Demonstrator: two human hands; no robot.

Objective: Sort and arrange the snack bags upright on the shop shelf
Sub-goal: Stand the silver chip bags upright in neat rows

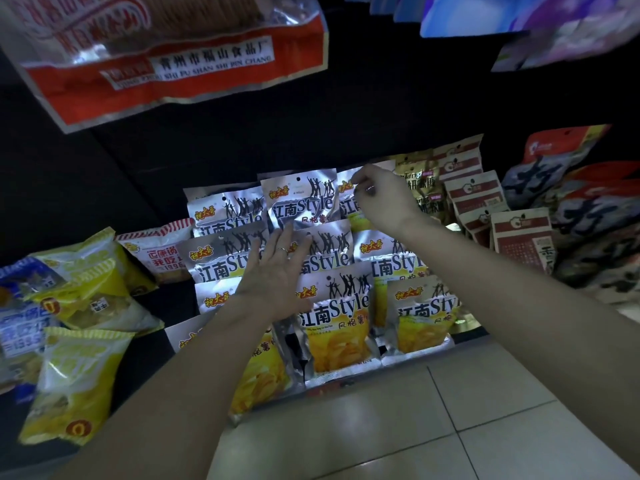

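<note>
Dim shop aisle, pale tiled floor (485,410), low dark shelf (415,353) packed w/ silver-and-yellow "Style" chip bags (334,317) standing in overlapping rows. L hand (273,271) flat, fingers straight & spread, pressing on bags mid-row. R hand (377,195) further back, fingertips pinching top edge of rear silver bag (348,202). Yellow snack bags (79,379) to left, brown packets (519,237) to right

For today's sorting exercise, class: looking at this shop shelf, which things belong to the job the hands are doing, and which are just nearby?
In the job:
silver Style chip bags
left hand, pressing flat on them
right hand, pinching a back bag's top

Just nearby:
yellow snack bags
red-brown packets
red biscuit bag overhead
tiled floor
</note>
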